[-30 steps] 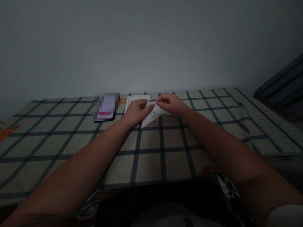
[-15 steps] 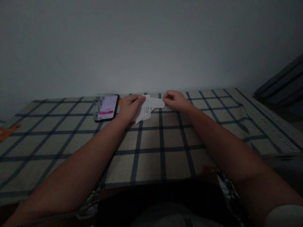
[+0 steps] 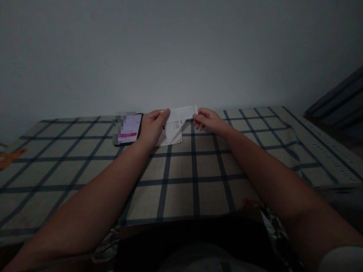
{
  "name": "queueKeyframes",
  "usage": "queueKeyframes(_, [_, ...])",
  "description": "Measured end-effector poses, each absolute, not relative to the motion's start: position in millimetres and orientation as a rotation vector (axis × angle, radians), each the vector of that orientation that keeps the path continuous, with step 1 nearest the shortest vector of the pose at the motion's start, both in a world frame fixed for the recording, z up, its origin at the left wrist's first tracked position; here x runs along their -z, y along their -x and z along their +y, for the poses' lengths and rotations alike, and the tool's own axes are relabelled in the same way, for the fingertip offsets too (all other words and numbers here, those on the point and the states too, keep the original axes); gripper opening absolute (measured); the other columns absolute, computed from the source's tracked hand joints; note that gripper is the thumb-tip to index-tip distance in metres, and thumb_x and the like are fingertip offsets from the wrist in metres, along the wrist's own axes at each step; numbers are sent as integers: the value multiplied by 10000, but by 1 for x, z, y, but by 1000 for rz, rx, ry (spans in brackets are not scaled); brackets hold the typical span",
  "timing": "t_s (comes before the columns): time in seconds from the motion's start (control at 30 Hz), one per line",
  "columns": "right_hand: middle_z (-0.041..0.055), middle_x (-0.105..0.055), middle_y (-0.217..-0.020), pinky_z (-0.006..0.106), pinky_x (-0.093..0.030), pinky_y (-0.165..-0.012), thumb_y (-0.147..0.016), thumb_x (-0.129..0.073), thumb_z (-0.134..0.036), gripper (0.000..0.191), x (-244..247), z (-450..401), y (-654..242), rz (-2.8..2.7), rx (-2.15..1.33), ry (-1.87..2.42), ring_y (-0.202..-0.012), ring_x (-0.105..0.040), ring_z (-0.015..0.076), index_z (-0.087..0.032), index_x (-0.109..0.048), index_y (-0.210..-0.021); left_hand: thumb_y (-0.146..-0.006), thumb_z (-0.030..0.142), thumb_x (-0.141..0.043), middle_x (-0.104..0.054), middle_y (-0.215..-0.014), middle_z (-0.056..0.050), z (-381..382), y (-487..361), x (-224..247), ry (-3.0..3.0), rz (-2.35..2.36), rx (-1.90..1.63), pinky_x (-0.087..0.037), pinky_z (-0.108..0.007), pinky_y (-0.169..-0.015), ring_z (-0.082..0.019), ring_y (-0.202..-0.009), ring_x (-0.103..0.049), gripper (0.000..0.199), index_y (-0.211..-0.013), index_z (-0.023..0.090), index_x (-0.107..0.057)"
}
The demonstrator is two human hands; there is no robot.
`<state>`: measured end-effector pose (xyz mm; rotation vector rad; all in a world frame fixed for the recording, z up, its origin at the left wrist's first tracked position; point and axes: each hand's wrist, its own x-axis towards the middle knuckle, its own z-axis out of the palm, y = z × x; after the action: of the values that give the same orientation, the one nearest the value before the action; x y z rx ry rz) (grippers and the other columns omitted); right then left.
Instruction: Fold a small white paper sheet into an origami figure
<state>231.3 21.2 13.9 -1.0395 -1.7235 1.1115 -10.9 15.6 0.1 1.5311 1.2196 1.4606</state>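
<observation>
Currently | paper (image 3: pixel 181 114): right of phone (image 3: pixel 131 129), creased, partly raised | left hand (image 3: pixel 152 126): just right of phone, thumb on top, fingers clamped on paper | right hand (image 3: pixel 210 121): farther right of phone, fingers pinched on paper's edge | lower sheet (image 3: pixel 178 138): right of phone, on cloth (image 3: pixel 181 166)

A dim grey wall (image 3: pixel 181 56) backs the checked tablecloth (image 3: pixel 181 166).
</observation>
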Motion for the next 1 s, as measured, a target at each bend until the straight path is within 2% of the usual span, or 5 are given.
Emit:
queueKeyframes(0.13, [2,-624,-757,224,-487,-572,-953,-671,-277,125,-13,21,-228,-1726,-1089,1022,-624,-575,98,-176,-627,-894,-813,679,-711,-728,-802,-62,15,10,-1,-1521,1182,-1376,-514,-295,-626,-204,-738,-680,502,-893,184,-740])
queueKeyframes(0.3, [9,-647,-755,236,-496,-595,-948,-693,-348,206,-9,24,-233,-1718,-1117,981,-629,-590,100,-169,-639,-861,-920,850,-327,-746,-835,-133,17,7,-9,-1376,1064,-1159,-569,-373,-664,-283,-848,-737,798,-962,165,-735])
queueKeyframes(0.4, [16,-661,-780,241,-504,-604,-929,-716,-415,256,-7,25,-234,-1743,-1152,934,-654,-602,108,-168,-665,-884,-915,774,-472,-763,-911,-139,12,2,-13,-1369,935,-945,-577,-395,-668,-276,-814,-728,679,-1019,158,-737])
queueKeyframes(0.6, [15,-656,-740,226,-469,-585,-941,-699,-424,263,-7,22,-233,-1794,-1159,923,-640,-585,103,-166,-703,-893,-696,306,-865,-729,-815,-43,2,-4,-15,-1207,800,-863,-506,-240,-576,-122,-620,-626,340,-977,159,-742])
queueKeyframes(1.0, [14,-631,-745,239,-491,-620,-794,-762,-369,242,-12,18,-231,-1535,-1386,872,-675,-588,117,-173,-619,-783,-660,330,-929,-755,-795,-33,4,7,-16,-1160,914,-854,-531,-246,-615,-133,-659,-667,338,-895,147,-769])
